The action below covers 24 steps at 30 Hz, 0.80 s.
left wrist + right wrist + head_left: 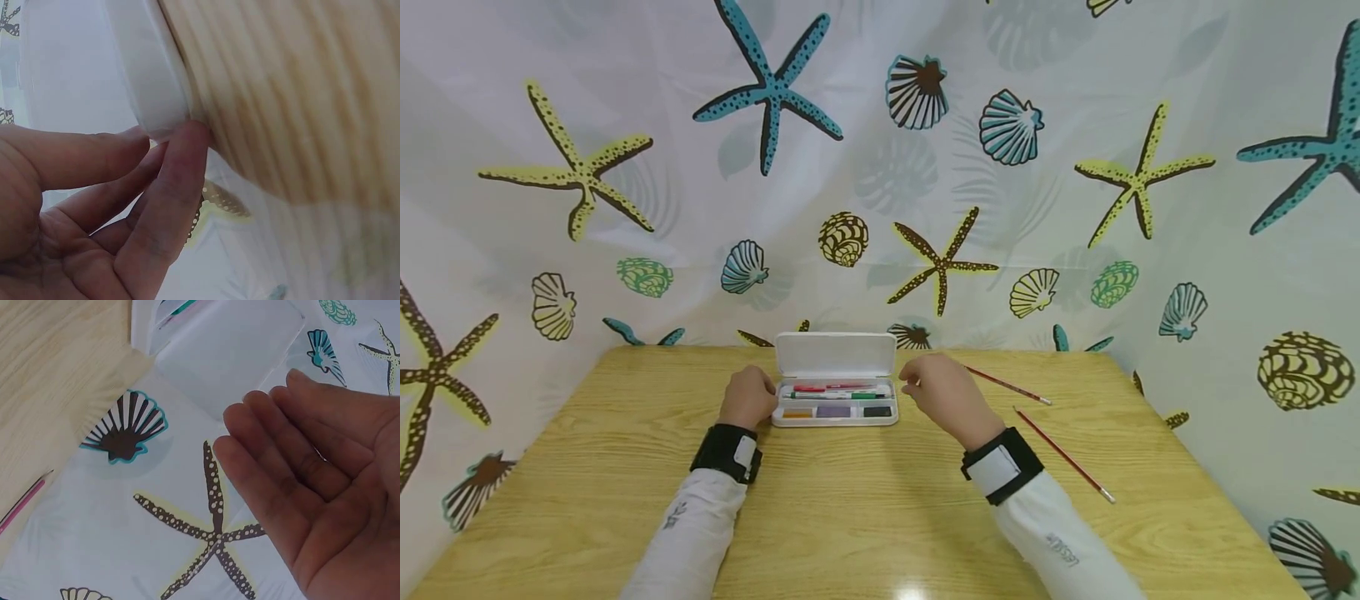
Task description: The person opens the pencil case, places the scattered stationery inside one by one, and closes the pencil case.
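A white pencil case (pixel 837 354) lies on the table with its lid raised at the back. Its rear compartment holds a red pen (pixel 808 388) and a white-and-green pen (pixel 863 396). Orange, purple and black blocks sit in the front row. My left hand (pixel 748 398) pinches the case's left end, thumb and fingertips meeting at the corner in the left wrist view. To the right of the case hovers my right hand (pixel 946 398), apart from it, with fingers loosely bent and nothing in them in the right wrist view.
Two red pencils lie on the wooden table (pixel 850 517) at the right: one pencil (pixel 1011 387) partly behind my right hand, the other pencil (pixel 1067 457) nearer the front. A patterned cloth (pixel 880 192) with starfish and shells hangs around the back and sides.
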Each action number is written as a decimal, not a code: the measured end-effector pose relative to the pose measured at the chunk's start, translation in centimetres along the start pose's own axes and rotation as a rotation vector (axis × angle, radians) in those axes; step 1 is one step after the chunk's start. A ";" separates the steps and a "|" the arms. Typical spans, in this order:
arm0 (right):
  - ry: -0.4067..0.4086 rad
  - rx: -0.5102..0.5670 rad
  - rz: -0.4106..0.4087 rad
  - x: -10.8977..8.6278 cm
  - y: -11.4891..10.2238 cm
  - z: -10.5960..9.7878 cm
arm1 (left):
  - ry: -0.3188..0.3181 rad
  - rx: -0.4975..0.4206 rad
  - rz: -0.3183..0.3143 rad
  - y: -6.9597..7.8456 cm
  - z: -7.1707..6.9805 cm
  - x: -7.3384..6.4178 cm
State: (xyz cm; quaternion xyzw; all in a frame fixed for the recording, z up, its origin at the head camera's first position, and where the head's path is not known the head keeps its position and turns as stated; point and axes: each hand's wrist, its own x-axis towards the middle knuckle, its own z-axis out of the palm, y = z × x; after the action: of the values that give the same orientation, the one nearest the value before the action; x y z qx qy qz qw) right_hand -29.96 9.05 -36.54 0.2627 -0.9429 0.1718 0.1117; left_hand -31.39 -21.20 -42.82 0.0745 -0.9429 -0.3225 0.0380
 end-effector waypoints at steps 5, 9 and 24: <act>0.006 -0.005 0.062 -1.2 2.2 -1.5 | 0.001 0.006 0.009 -0.1 0.0 0.1; 0.022 0.001 0.122 -2.2 3.8 -2.8 | -0.004 0.005 0.009 0.1 -0.1 0.0; 0.111 0.005 0.198 -6.1 8.2 -6.7 | -0.012 0.000 -0.015 0.0 0.3 0.2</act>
State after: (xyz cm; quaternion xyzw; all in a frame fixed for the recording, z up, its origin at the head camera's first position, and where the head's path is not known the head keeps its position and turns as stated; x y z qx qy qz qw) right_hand -28.40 21.01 -34.48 0.1588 -0.9561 0.1986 0.1455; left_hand -31.66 -21.10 -43.04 0.0798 -0.9425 -0.3233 0.0297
